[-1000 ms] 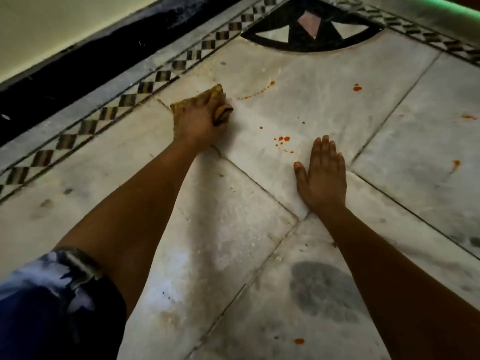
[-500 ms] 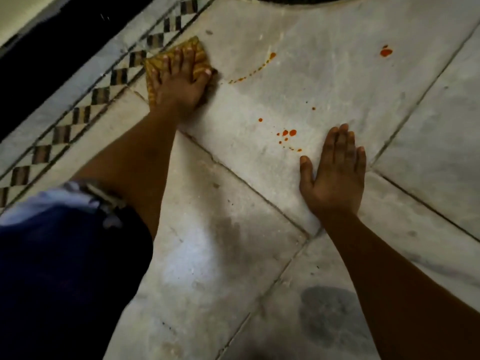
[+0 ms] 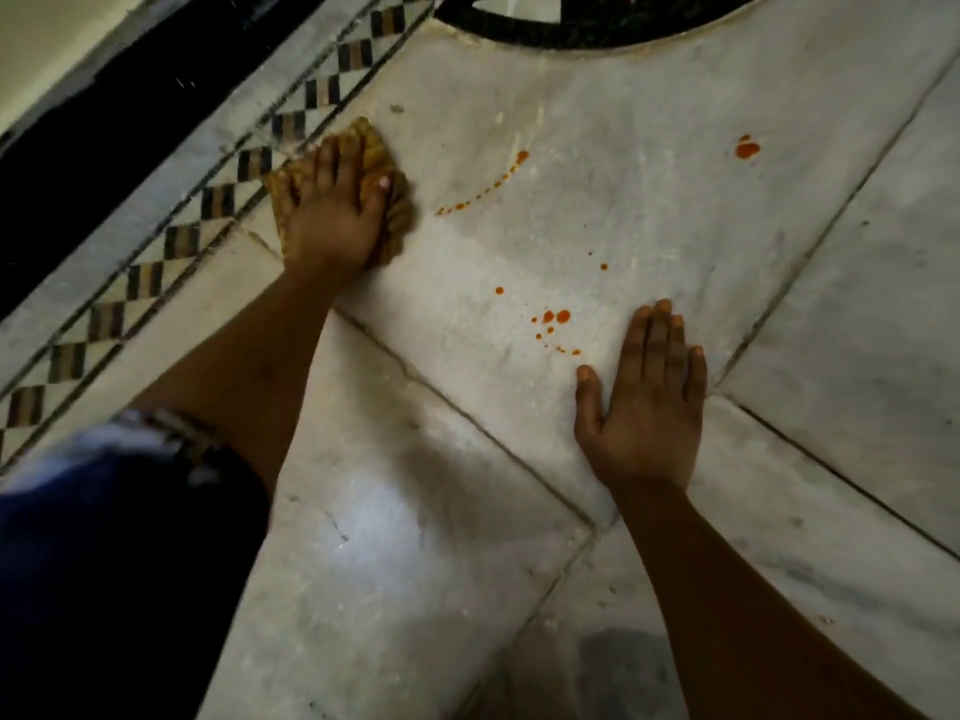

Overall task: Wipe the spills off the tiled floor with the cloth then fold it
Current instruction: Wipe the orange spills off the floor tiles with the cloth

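A crumpled yellow-brown cloth point(image 3: 390, 210) lies on the pale marble floor point(image 3: 597, 236) near the checkered border. My left hand point(image 3: 332, 215) presses down on it with fingers spread flat, covering most of it. Orange-red spills mark the tile: a curved trail of drops point(image 3: 488, 187) just right of the cloth, a cluster of drops point(image 3: 555, 319) in the middle, and a larger spot point(image 3: 747, 148) at the far right. My right hand point(image 3: 647, 402) rests flat on the floor, fingers straight, just right of the drop cluster.
A black-and-tan checkered border point(image 3: 218, 200) runs diagonally along the left, with a dark strip and a wall beyond it. A black curved inlay point(image 3: 571, 28) sits at the top. My dark blue sleeve point(image 3: 104, 563) fills the lower left.
My left hand and the cloth have slid slightly right along the border toward the trail of drops. The right hand has stayed planted on the floor.
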Available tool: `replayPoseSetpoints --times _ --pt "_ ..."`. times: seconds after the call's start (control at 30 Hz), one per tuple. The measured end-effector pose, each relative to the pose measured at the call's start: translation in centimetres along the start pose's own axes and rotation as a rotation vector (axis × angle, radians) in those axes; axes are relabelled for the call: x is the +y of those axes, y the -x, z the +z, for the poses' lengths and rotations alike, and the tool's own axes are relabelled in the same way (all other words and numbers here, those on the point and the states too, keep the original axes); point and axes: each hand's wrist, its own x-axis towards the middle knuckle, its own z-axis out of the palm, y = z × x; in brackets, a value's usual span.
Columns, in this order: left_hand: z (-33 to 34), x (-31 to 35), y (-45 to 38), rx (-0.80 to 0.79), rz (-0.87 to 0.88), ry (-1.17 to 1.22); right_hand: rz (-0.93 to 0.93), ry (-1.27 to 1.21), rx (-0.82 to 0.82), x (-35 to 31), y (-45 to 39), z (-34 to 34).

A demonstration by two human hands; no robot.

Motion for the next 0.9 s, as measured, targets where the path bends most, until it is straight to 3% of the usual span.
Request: replayPoseSetpoints --times 0.1,0.3,0.57,0.77,0.9 --pt "-0.1 1.9 -3.7 -0.060 -0.094 0.030 -0.005 -0.004 0.027 -0.1 -0.1 0.2" --pt "0.4 2.7 4.6 -0.072 0.267 0.009 0.009 -0.003 0.017 -0.1 0.0 -0.1" --pt "0.5 5.1 -3.1 -0.055 0.144 0.003 0.006 0.000 0.004 -0.2 -0.1 -0.1" --pt "0.9 4.9 2.3 -0.034 0.387 0.014 0.017 -0.003 -0.006 -0.3 -0.1 -0.3" --pt "0.6 5.5 -0.2 -0.058 0.365 0.007 0.025 -0.002 -0.021 -0.3 0.0 -0.3"
